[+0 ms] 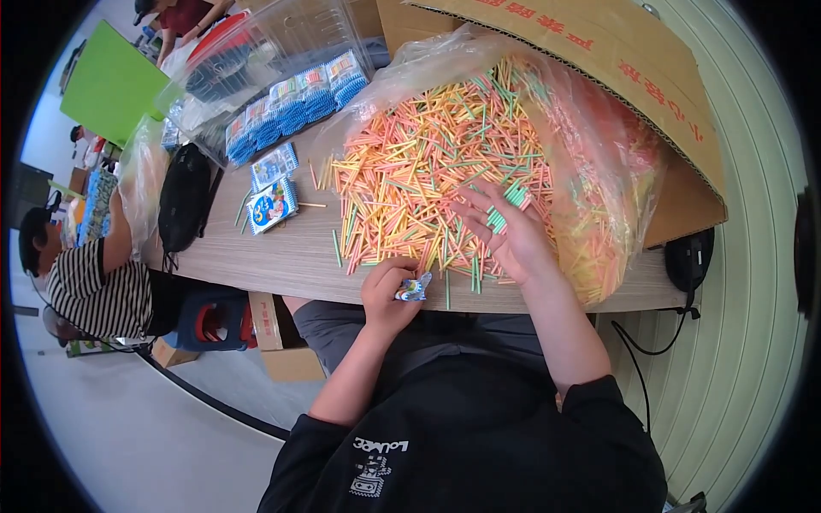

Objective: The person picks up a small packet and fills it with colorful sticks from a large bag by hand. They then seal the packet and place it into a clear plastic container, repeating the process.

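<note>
My left hand is closed around a small blue-and-white packet at the table's front edge. My right hand, palm up over the pile, holds several short green sticks across its fingers. Below and around it spreads a big heap of thin pink, yellow and green sticks, spilling from a clear plastic bag. To the left lie blue printed packets, one partly over another.
A clear plastic bin with rows of blue packets stands behind. A cardboard box is at the right. A black pouch lies at the left. A person in a striped shirt sits farther left; another is at the back.
</note>
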Demonstrator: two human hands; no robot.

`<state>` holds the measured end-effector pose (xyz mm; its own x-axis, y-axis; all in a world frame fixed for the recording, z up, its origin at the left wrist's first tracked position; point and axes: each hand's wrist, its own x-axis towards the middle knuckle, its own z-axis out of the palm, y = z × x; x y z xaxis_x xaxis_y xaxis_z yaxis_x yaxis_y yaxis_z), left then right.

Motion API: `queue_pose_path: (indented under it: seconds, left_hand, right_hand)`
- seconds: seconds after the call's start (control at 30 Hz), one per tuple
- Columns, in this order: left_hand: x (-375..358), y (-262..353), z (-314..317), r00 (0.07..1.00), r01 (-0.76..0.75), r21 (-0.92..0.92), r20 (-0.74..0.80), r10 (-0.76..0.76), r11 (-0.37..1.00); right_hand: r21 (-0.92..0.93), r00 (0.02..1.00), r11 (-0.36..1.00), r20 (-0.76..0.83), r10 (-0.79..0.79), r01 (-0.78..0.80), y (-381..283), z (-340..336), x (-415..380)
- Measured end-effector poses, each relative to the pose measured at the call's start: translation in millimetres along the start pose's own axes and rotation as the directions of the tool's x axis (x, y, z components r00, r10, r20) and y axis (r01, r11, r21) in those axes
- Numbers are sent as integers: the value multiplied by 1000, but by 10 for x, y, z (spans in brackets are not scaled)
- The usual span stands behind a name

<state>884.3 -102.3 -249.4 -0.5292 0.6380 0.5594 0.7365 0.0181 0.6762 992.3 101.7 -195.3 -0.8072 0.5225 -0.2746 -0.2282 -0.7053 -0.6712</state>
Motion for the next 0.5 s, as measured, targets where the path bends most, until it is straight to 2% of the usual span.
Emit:
queue_pose_path:
  seconds: [0.17,0.27,0.3,0.4,0.5]
  left_hand:
    - [14,12,5,1000,6,-11,5,-6,1000]
    - [19,17,-1,1000,11,-13,1,-11,1000]
    - [19,20,2,1000,13,-12,0,-13,1000]
    - [26,38,3,1000,4,-13,-6,-4,1000]
    - [64,40,12,1000,-23,-12,-15,23,1000]
  right_hand:
    - [87,994,993,-63,86,-81,-38,12,-5]
    - [-72,993,991,-52,107,-110,-97,-21,-14]
    - [-74,993,991,-51,107,-110,-116,-9,-26]
    - [-456,995,887,-92,40,-78,-172,28,-91]
    - [-472,997,880,-72,26,-57,-165,-51,-27]
